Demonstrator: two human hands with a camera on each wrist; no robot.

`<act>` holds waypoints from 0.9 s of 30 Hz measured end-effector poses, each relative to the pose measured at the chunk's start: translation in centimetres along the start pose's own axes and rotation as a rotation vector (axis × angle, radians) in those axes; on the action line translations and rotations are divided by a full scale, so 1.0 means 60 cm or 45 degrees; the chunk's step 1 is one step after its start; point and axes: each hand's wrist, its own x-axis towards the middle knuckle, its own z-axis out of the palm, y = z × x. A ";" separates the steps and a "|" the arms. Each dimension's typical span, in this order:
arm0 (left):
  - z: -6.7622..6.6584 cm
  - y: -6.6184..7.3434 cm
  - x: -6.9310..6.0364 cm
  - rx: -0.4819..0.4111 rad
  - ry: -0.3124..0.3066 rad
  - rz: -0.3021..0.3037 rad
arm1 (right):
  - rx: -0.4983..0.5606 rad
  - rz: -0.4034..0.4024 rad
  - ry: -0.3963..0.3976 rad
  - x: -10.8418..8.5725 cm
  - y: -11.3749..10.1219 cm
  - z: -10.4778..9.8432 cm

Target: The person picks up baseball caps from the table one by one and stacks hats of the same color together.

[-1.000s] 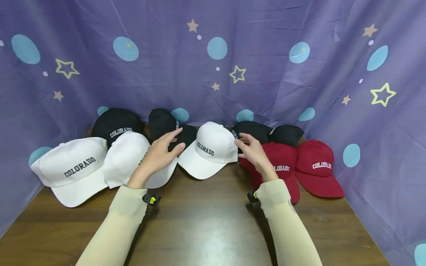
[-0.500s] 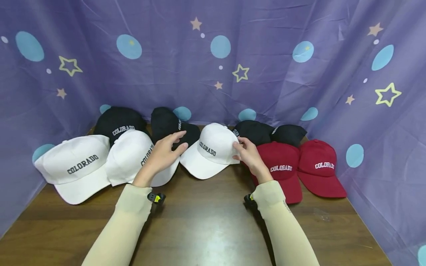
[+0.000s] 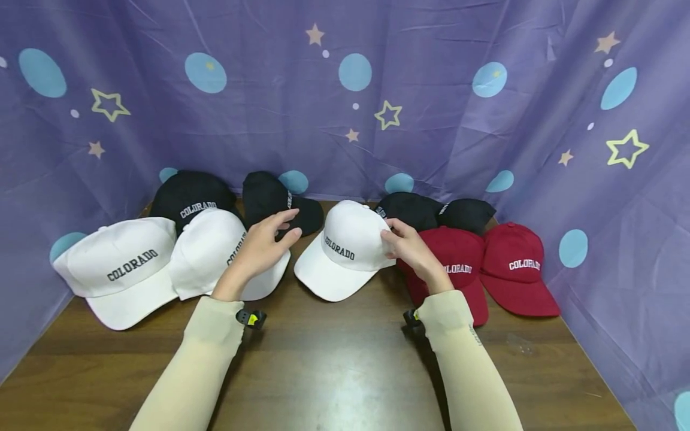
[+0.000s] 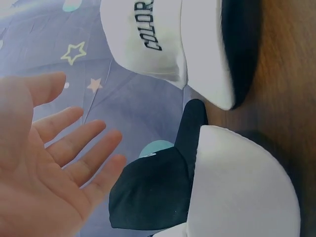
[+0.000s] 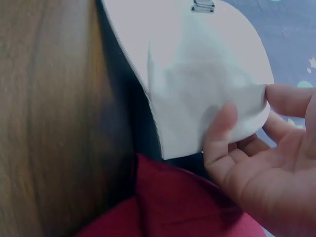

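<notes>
My right hand [image 3: 414,248] pinches the back edge of the middle white baseball cap [image 3: 356,233], lettered COLORADO. In the right wrist view, the thumb [image 5: 224,121] lies on the outside of the white crown, and the other fingers are partly hidden behind its edge. My left hand [image 3: 261,248] hovers with spread fingers over another white cap [image 3: 202,251], holding nothing. Its palm faces the middle cap, as the left wrist view shows. That view also catches the middle cap's brim [image 4: 207,54] raised above its dark shadow on the wood.
A third white cap [image 3: 121,263] lies far left. Black caps [image 3: 191,194] line the back against a purple curtain [image 3: 302,96]. Two red caps, one beside my right wrist [image 3: 469,287] and one farther right [image 3: 512,257], sit on the wooden table [image 3: 323,365].
My right hand has moved in from beside the middle white cap and taken hold of its back edge. The cap has shifted slightly toward me and rightward. My left hand stays nearly still.
</notes>
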 end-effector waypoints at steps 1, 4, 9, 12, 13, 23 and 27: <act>0.000 0.000 0.000 -0.011 0.000 0.003 | -0.011 -0.006 -0.020 -0.002 -0.001 -0.002; 0.000 0.001 0.000 -0.035 -0.011 0.008 | -0.038 -0.020 -0.073 -0.006 -0.005 -0.008; 0.002 0.005 0.001 -0.034 -0.040 0.015 | -0.092 -0.036 -0.188 -0.010 -0.008 -0.012; 0.004 0.007 0.001 -0.028 -0.052 0.019 | -0.113 -0.040 -0.244 -0.013 -0.011 -0.012; 0.005 0.007 0.001 -0.026 -0.054 0.020 | -0.113 -0.041 -0.259 -0.013 -0.011 -0.012; 0.014 0.007 0.001 -0.070 -0.199 0.047 | -0.106 -0.071 -0.329 -0.014 -0.008 -0.010; 0.019 0.007 0.000 -0.093 -0.260 0.033 | -0.123 -0.081 -0.348 -0.015 -0.009 -0.009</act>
